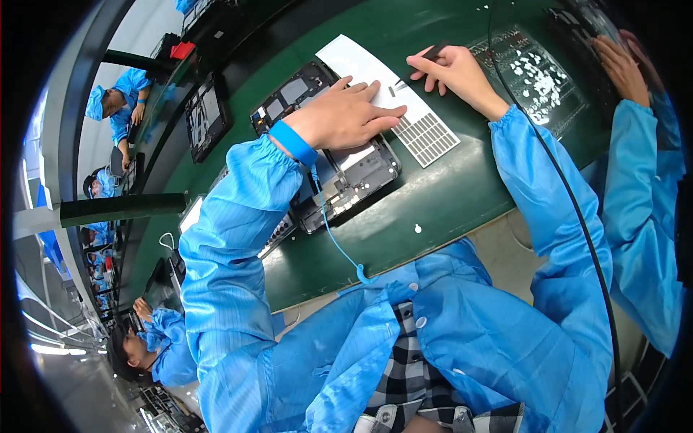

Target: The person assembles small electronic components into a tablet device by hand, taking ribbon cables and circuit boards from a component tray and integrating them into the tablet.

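My left hand (pixel 343 119) lies flat with its fingers spread, over an opened laptop chassis (pixel 354 184) and the edge of a white sheet (pixel 359 59). A blue wrist strap (pixel 293 142) with a coiled cord is on that wrist. Rows of grey rectangular stickers (pixel 426 138) cover the sheet's near end. In my right hand (pixel 465 81) is a slim black tool, apparently tweezers (pixel 434 52), pinched between thumb and fingers. Its tip points down at a single small grey sticker (pixel 393 92) on the sheet.
Right of the sheet, many small white pieces (pixel 538 79) lie on a clear plate. A black cable (pixel 552 148) hangs across the right side. Another dark chassis (pixel 207 117) is at the left of the green table (pixel 440 195). A co-worker's hand (pixel 622 68) is at far right.
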`<state>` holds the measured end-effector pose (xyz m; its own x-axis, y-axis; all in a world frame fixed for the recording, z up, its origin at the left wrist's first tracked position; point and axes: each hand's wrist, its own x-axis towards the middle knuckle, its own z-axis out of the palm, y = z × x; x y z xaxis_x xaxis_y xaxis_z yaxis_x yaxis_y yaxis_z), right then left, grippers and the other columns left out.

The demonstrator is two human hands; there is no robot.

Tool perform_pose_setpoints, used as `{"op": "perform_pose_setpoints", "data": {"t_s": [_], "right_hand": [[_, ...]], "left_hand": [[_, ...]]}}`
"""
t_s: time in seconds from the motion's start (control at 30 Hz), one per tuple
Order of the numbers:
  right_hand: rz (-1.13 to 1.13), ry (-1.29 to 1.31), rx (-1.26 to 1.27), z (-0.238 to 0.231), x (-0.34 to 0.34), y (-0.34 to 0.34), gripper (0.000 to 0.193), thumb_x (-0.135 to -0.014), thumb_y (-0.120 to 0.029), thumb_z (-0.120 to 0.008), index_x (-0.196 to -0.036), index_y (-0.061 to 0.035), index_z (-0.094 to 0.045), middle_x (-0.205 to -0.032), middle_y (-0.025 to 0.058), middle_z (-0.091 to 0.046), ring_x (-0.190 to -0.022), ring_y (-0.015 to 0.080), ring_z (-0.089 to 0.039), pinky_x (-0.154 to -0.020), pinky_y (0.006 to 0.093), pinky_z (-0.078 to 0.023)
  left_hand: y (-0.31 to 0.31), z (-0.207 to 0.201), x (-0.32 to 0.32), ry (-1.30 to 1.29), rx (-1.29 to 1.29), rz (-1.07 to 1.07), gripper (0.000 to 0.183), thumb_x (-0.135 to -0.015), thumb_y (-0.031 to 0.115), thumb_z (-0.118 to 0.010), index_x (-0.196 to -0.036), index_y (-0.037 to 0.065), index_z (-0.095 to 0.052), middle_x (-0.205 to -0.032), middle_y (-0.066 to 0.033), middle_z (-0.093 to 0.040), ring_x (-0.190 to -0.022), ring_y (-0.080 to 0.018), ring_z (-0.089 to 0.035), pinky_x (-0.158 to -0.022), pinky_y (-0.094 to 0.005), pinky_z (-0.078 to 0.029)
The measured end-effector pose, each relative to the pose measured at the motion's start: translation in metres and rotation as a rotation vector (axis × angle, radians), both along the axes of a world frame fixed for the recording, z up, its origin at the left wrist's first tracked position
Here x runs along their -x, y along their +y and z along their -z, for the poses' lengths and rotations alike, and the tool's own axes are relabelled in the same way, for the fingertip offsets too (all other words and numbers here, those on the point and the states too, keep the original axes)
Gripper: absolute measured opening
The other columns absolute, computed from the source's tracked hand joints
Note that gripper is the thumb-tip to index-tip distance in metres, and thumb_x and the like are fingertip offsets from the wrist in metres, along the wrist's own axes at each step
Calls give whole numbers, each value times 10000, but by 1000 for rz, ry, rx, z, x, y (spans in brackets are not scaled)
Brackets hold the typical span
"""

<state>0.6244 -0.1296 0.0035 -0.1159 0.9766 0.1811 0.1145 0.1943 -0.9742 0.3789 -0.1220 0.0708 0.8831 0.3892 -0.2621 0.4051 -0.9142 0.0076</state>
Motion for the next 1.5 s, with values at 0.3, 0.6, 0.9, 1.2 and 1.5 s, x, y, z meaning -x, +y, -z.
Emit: {"op": "perform_pose_setpoints", "data": {"t_s": [0.3, 0.6, 0.9, 1.2, 1.5], "right_hand": [[38, -138, 40, -1, 6, 2, 374, -875, -380, -699, -977, -20, -714, -860, 39, -733, -634, 67, -636, -458, 207, -419], [-2, -174, 115, -8, 7, 5, 370, -900, -335, -686, -1051, 4, -687, -894, 78, -727, -635, 59, -613, -473, 194, -391], [73, 296, -50, -40, 38, 43, 334, -897, -319, -705, -995, 0, -696, -817, 54, -678, -599, 58, -551, -523, 209, -431], [-267, -58, -77, -50, 180, 81, 401, -904, -359, -689, -1037, 18, -661, -806, 100, -698, -655, 123, -669, -578, 220, -521], [-208, -152, -7, -57, 193, 70, 401, -903, -367, -693, -1042, 4, -631, -834, 82, -697, -703, 103, -666, -609, 192, -504]], "left_hand": [[-1, 5, 2, -22, -53, 9, 476, -1048, 441, -226, -1435, 300, -464, -1427, -323, -395, -1330, -413, -408, -1141, -483, -244], [4, 12, 4, -80, -64, 1, 489, -1045, 451, -196, -1430, 318, -467, -1436, -309, -392, -1311, -425, -426, -1133, -490, -248], [16, -43, 74, -625, 96, -129, 356, -1017, 324, -461, -1261, 126, -627, -1185, -175, -646, -1117, -316, -605, -967, -381, -468], [3, 14, 180, -1009, -118, -496, 285, -870, 161, -677, -1125, 53, -613, -1190, -118, -615, -1134, -313, -584, -964, -379, -466], [-7, 20, 182, -1021, -105, -542, 276, -885, 204, -671, -1120, 75, -604, -1195, -74, -615, -1107, -303, -594, -928, -389, -488]]}}
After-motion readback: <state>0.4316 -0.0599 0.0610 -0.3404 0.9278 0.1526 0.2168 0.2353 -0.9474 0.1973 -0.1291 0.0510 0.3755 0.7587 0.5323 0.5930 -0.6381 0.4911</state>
